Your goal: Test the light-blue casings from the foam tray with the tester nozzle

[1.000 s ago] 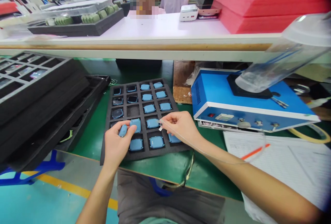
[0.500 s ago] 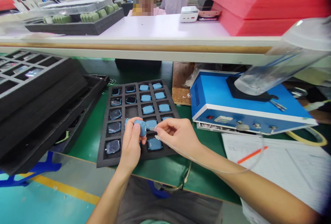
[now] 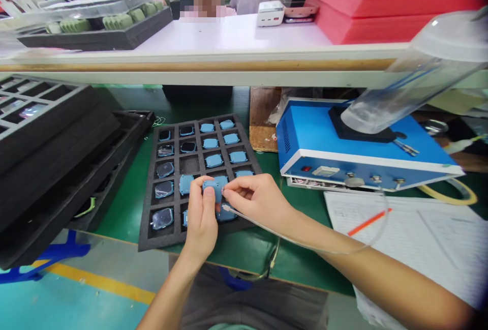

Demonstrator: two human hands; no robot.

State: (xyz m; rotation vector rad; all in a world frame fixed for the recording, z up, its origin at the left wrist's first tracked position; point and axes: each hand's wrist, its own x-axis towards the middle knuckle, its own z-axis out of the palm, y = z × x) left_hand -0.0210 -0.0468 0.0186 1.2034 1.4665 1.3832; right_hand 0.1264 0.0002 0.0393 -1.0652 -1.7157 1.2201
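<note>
A black foam tray [image 3: 147,228] lies on the green table, with several blue watch cases and dark-screened watches in its compartments. Above its lower middle, my left hand [image 3: 202,218] is closed around a blue watch case [image 3: 213,186], thumb on top. My right hand [image 3: 263,200] is pinched at the right edge of that case; what its fingertips hold is too small to make out. A thin clear tube [image 3: 305,246] runs from near the right fingers along the forearm, its pale tip [image 3: 225,208] just below them.
Stacked black foam trays [image 3: 49,167] stand at the left. To the right are a blue control box [image 3: 320,159], a clear cylinder [image 3: 400,96] on top, and papers [image 3: 412,248] with an orange stick. A white shelf [image 3: 229,40] crosses behind; people sit beyond it.
My left hand has moved slightly right with the blue case, which now lies flatter beside my right fingertips. The small pale piece seen earlier between the right fingers is now mostly hidden.
</note>
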